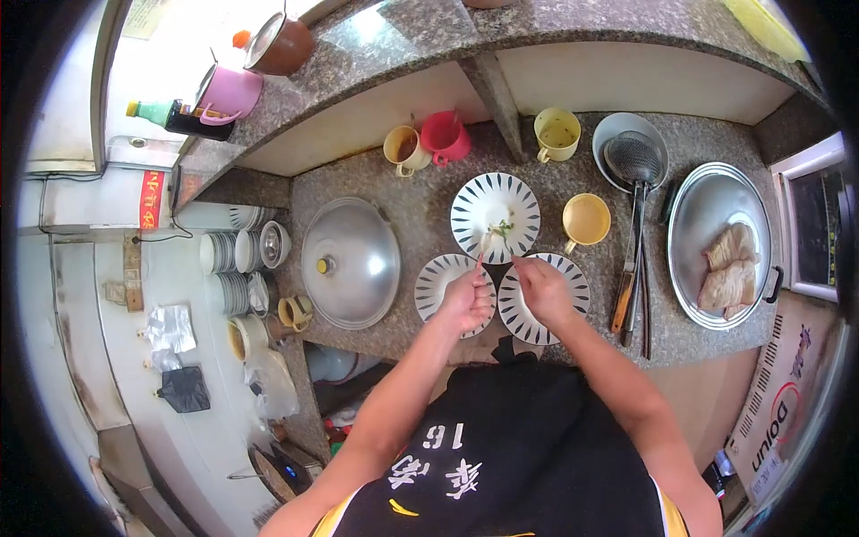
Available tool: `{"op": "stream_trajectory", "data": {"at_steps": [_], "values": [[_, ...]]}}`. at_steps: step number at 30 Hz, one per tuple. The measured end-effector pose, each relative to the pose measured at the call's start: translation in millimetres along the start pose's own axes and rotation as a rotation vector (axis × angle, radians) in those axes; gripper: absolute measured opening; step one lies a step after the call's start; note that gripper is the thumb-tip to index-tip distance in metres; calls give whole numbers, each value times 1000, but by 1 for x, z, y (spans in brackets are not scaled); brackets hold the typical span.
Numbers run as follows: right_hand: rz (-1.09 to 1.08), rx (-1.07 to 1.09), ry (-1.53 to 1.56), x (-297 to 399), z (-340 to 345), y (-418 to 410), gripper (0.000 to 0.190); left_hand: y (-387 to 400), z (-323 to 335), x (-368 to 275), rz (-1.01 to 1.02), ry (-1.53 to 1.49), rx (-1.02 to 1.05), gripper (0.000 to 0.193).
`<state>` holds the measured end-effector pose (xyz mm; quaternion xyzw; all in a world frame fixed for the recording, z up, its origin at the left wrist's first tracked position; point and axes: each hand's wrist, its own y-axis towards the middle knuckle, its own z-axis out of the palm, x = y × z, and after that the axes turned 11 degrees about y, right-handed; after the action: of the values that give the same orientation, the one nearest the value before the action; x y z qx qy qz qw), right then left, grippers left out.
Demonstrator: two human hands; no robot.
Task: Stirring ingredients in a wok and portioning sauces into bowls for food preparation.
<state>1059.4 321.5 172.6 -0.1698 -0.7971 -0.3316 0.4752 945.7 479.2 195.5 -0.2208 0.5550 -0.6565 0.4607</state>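
Three white plates with dark dashes round their rims stand close together on the granite counter. Chopped greens [501, 229] lie on the far plate [494, 194]. My left hand [466, 300] is closed around a thin handle, likely a spoon [484, 248], its pale end over the far plate by the greens. The near left plate [433, 285] is partly under this hand. My right hand [540, 285] is above the near right plate [527, 321], fingertips pinched together near the far plate's edge; whether they hold anything is too small to tell.
A metal lid [362, 262] sits at the left. Beige mugs [586, 220] and a red mug [445, 136] stand farther back. At the right are a strainer [632, 158] on a bowl, long utensils, and a metal lid [691, 235] bearing meat pieces [728, 278]. A granite shelf [402, 40] overhangs the back.
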Motion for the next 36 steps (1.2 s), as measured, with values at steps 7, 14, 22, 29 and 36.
{"op": "stream_trajectory", "data": {"at_steps": [7, 14, 22, 29, 36], "values": [[-30, 70, 47, 5, 0, -6, 23, -10, 21, 0, 143, 191, -140, 36], [-58, -45, 45, 20, -12, 7, 27, -8, 15, 1, 228, 255, -185, 26], [28, -41, 1, 2, -4, 2, 32, -10, 14, 1, 206, 233, -190, 26], [-36, -87, 34, -2, -9, 5, 23, -14, 10, -4, 166, 175, -131, 29], [-33, 73, 59, 10, -9, 0, 27, -10, 1, -7, 119, 96, -26, 34]]}}
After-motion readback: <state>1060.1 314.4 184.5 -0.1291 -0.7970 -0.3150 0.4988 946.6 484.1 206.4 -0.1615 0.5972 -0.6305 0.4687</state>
